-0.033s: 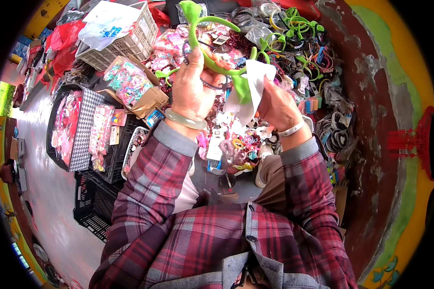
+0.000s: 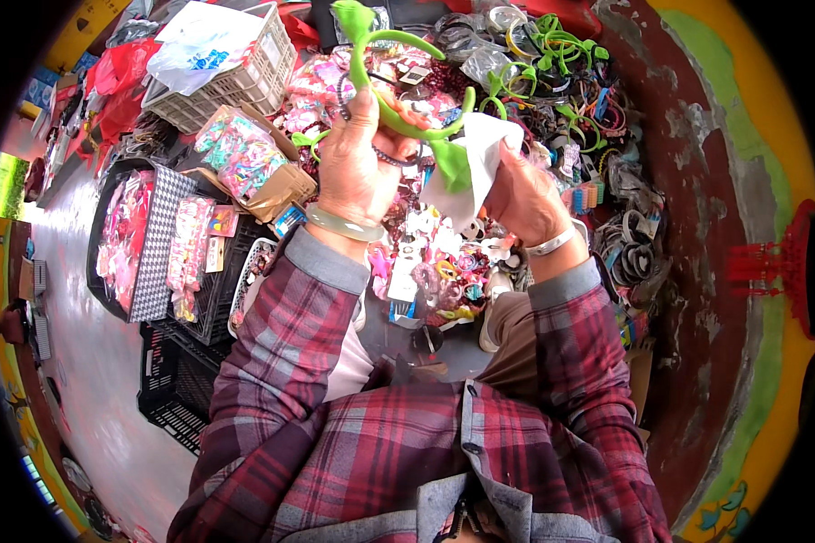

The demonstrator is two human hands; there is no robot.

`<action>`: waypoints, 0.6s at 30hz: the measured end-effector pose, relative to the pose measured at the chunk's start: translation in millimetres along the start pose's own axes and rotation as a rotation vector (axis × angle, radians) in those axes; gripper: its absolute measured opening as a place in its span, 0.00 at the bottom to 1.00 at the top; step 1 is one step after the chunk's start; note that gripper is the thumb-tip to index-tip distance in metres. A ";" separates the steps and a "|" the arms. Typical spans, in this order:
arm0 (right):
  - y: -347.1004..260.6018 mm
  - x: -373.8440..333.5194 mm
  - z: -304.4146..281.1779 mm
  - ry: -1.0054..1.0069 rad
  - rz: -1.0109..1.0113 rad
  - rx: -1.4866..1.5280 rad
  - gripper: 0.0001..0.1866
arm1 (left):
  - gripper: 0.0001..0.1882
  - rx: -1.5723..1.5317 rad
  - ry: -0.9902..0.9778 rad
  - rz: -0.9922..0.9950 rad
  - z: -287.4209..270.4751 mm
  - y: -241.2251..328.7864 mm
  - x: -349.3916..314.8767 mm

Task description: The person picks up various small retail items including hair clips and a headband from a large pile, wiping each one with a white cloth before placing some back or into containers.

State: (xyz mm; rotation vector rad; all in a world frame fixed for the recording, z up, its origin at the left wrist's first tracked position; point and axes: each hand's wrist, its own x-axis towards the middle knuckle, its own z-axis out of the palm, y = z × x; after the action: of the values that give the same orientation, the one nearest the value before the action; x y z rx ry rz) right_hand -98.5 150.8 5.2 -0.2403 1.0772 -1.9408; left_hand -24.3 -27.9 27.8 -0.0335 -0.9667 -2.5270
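A green headband (image 2: 397, 119) with leaf-tipped sprouts is gripped by my left hand (image 2: 358, 172), its thumb pressed on the band. A dark beaded band (image 2: 391, 159) lies by the same hand's fingers, and an orange-pink piece (image 2: 413, 118) shows against the headband. My right hand (image 2: 527, 197) pinches a white cloth or tissue (image 2: 487, 145), which lies against the lower leaf (image 2: 453, 166) of the headband. The right fingertips are partly hidden behind the white sheet. Both hands are raised above a heap of hair accessories (image 2: 444, 271).
More green headbands (image 2: 561, 45) lie at the far right of the heap, with dark hair bands (image 2: 634, 253) below them. To the left stand a grey plastic crate (image 2: 267, 63), a cardboard box (image 2: 285, 185), a houndstooth-patterned box (image 2: 161, 244) and a black crate (image 2: 177, 380). A peeling wall (image 2: 697, 181) borders the right.
The headband and my left hand have shifted slightly left. The white sheet in my right hand has moved a little and lies over the headband's lower end at a slightly different angle.
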 end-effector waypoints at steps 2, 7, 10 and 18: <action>-7.3 -4.5 -5.6 0.105 -0.080 -0.391 0.24 | 0.14 0.057 0.003 0.030 -4.3 6.8 1.8; -26.3 -13.1 -6.1 0.193 -0.493 -0.628 0.19 | 0.09 0.169 0.016 -0.080 -5.1 4.9 1.1; -28.4 -17.8 -4.7 0.191 -0.528 -0.423 0.20 | 0.10 0.240 -0.026 -0.146 -7.1 -7.7 0.1; -15.7 -18.2 7.5 0.168 -0.467 -0.636 0.19 | 0.11 0.568 -0.153 -0.199 3.1 -30.3 -14.9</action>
State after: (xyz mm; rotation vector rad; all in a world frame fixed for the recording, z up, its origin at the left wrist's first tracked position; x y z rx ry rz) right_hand -93.1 164.1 25.8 -0.7407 1.8688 -1.9762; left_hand -23.3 -0.1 8.4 0.0434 -1.7933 -2.3472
